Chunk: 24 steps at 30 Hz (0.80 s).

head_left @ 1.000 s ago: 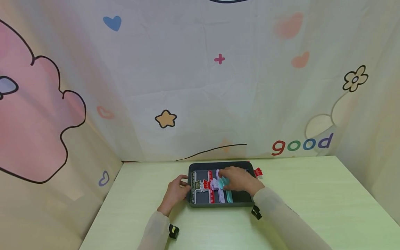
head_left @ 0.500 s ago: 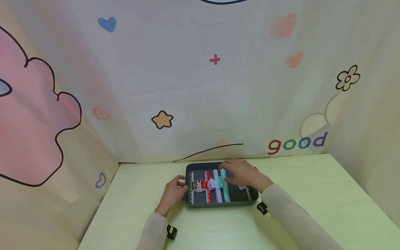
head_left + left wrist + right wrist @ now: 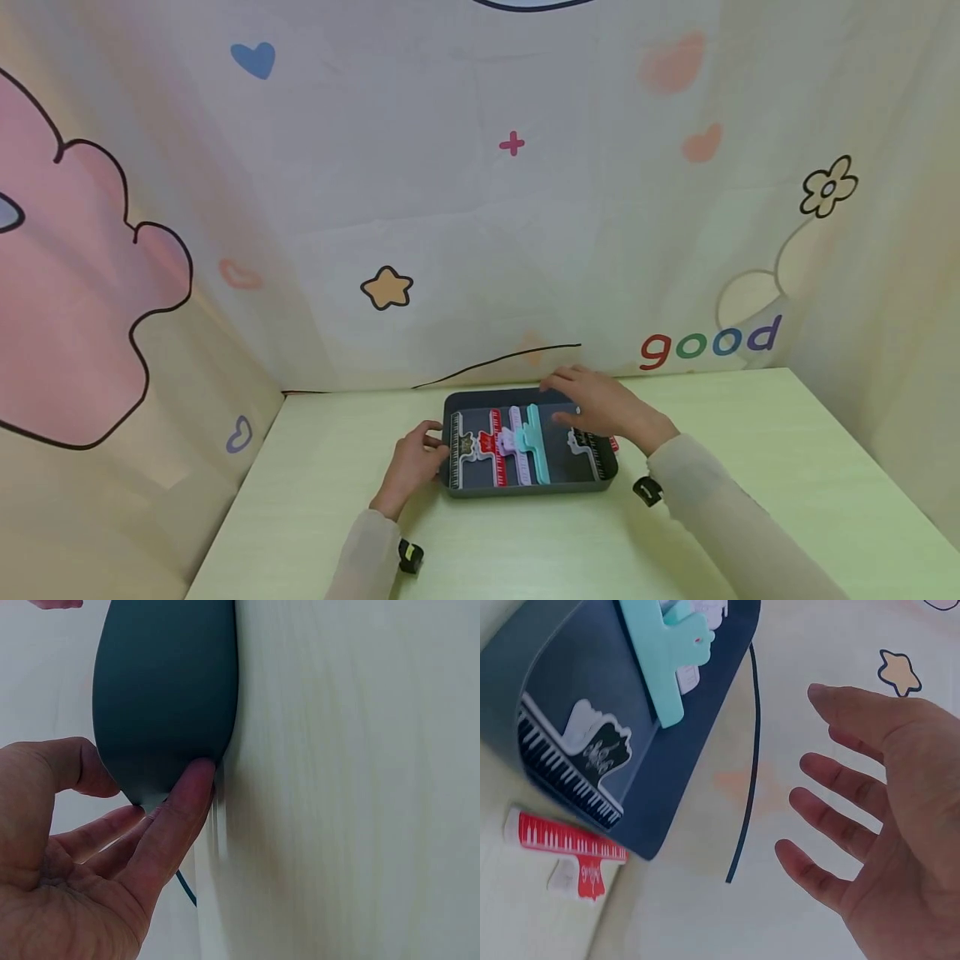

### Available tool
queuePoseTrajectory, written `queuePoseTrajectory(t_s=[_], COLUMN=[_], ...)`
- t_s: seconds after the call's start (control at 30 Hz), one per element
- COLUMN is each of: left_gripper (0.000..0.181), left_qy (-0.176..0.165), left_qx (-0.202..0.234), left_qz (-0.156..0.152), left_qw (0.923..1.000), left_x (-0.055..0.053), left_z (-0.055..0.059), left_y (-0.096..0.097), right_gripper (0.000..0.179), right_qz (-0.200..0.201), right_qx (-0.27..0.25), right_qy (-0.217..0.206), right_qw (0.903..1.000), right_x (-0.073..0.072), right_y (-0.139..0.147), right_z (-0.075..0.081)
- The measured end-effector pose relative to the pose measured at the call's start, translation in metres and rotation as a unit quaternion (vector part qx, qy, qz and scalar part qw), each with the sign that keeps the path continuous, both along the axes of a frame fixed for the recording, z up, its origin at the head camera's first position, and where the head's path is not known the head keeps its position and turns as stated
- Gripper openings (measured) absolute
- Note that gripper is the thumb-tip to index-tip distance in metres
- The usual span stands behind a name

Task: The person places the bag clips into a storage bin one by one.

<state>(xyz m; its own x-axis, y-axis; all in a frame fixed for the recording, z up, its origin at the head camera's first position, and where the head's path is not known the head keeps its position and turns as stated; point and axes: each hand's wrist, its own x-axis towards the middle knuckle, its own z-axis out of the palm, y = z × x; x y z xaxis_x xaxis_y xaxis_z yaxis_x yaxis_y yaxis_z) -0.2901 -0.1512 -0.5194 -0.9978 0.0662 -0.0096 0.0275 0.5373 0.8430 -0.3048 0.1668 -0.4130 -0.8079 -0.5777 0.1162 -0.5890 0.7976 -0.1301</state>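
Observation:
A dark grey tray (image 3: pixel 525 490) lies on the table, holding a row of long clips. From the left these are a black-and-white clip (image 3: pixel 456 467), a red clip (image 3: pixel 497 462), a lilac clip (image 3: pixel 523 467) and a teal clip (image 3: pixel 538 450). Another black-and-white clip (image 3: pixel 570 780) stands along the right end wall. My left hand (image 3: pixel 417 462) grips the tray's left end, thumb and fingers on either side of its wall. Above the back right of the tray, my right hand (image 3: pixel 600 404) has its fingers spread and holds nothing.
A second red clip (image 3: pixel 570 838) lies on the table (image 3: pixel 720 467) just outside the tray's right end. Behind the table hangs a printed curtain (image 3: pixel 450 208). A black wrist camera (image 3: pixel 648 492) is worn below my right hand.
My right hand has let go of the teal clip and moved up and right, away from it. That clip now stands upright beside the lilac one. The left hand keeps its grip.

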Motion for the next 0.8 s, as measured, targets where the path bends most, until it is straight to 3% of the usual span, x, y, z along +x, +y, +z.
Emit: queuePoseTrajectory(t_s=[0.4,0.8], left_gripper=[0.042,0.041], left_qy=[-0.003,-0.002], left_qx=[0.002,-0.003], left_qz=[0.0,0.002], left_qw=[1.0,1.0], left_x=[0.0,0.0], left_z=[0.0,-0.001], left_y=[0.0,0.0], right_gripper=[0.049,0.05], right_qz=[-0.029,-0.052], right_qx=[-0.004,-0.019], right_qy=[0.012,0.015], right_qw=[0.9995,0.9984], right_x=[-0.001,-0.004], right_y=[0.037,0.081], right_z=[-0.002,-0.014])
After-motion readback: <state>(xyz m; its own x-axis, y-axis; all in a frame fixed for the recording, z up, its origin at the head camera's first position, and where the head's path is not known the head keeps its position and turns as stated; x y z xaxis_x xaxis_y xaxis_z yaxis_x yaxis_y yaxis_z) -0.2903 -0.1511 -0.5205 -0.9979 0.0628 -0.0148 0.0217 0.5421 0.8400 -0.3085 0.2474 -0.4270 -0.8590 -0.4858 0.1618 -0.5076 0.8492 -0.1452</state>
